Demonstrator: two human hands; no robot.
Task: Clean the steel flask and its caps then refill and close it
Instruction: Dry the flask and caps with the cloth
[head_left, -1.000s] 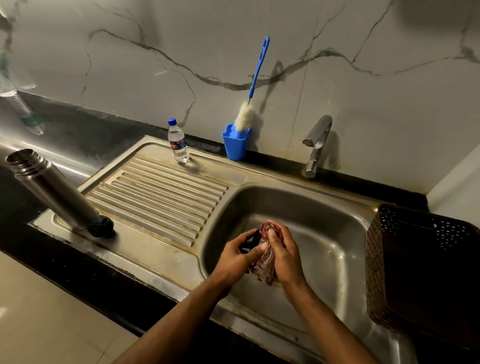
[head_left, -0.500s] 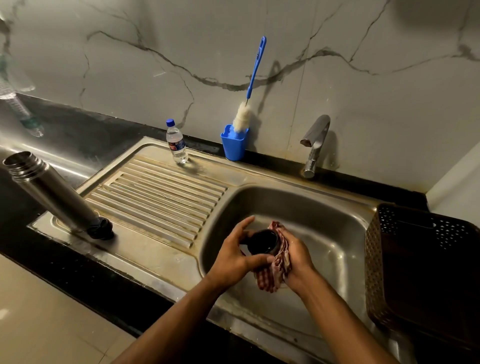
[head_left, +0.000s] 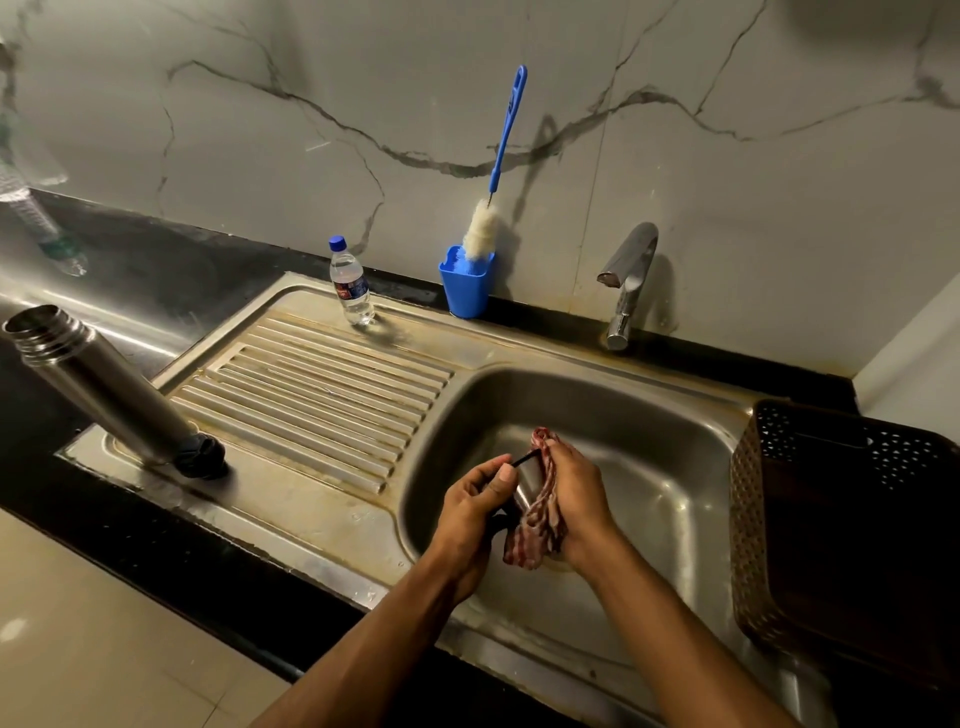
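L hand grips steel cap, R hand grips striped cloth vs cap, bottle label unreadable

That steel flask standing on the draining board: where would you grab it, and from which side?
Grip the steel flask round its smooth middle, from the sink side, fingers wrapping the barrel. It stands upright and open-mouthed, and the threaded neck at the top gives poorer purchase. A small black cap sits against its base, so stay above that.

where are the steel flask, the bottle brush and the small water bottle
steel flask (head_left: 104, 389), head view, middle of its body
bottle brush (head_left: 480, 231), head view, white bristle head
small water bottle (head_left: 352, 286), head view, label band
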